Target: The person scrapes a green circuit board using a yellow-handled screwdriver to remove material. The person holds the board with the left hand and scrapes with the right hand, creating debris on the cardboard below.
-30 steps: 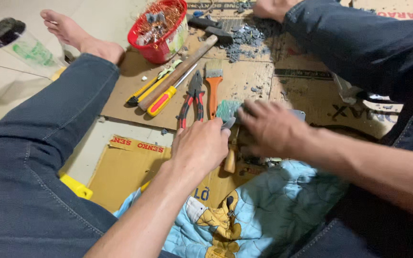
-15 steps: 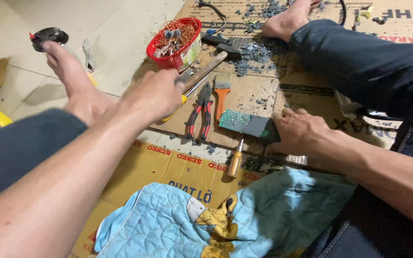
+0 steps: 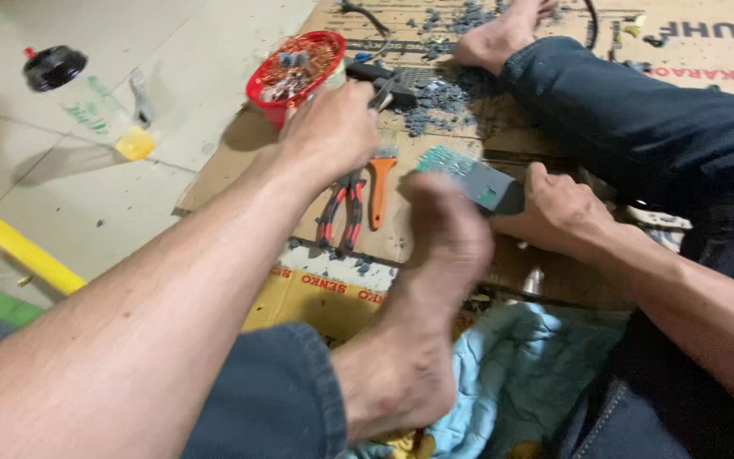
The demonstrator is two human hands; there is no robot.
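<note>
Cardboard sheet [image 3: 435, 246] on the floor carries the tools. Blurred bare foot [image 3: 435, 255] raised in front. Right hand [image 3: 558, 212] clamped on a grey block with green circuit board [image 3: 469, 177]. Left hand [image 3: 333, 132] closed around a tool by the red bowl [image 3: 295, 72]; which tool, can't tell. Red pliers [image 3: 341, 212] and orange brush [image 3: 378, 183] just below it.

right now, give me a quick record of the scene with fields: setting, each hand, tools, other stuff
setting: person seated on flattened cardboard on a tiled floor, bare foot raised in the middle
left hand: closed around a tool handle beside the red bowl
right hand: resting on the green circuit board
tools: red pliers, orange brush
bowl contents: copper wire and small parts
other: grey debris, blue cloth, bottle, yellow bar
</note>
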